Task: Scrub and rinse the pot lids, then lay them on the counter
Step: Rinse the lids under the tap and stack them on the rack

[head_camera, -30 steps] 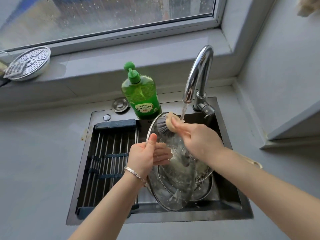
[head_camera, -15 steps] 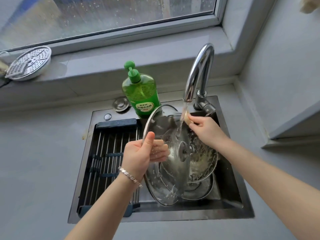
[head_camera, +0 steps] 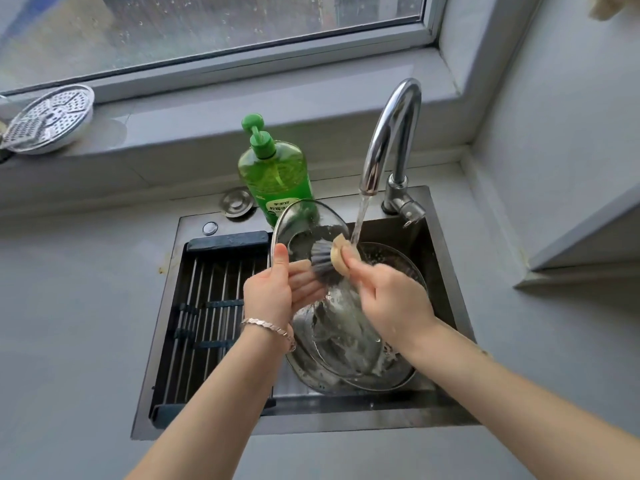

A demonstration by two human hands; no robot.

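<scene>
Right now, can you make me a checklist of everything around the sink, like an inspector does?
Surface: grey counter around a dark sink; faucet running.
Job's things: glass lid held tilted over the sink; other lids lie wet in the basin; dish brush at the held lid.
Clutter: green soap bottle; drying rack across the sink's left part; perforated steamer plate on the sill.
Hands: left hand grips the lid's rim; right hand grips the brush.
Cables: nothing seen.
Surroundings: window with droplets.
</scene>
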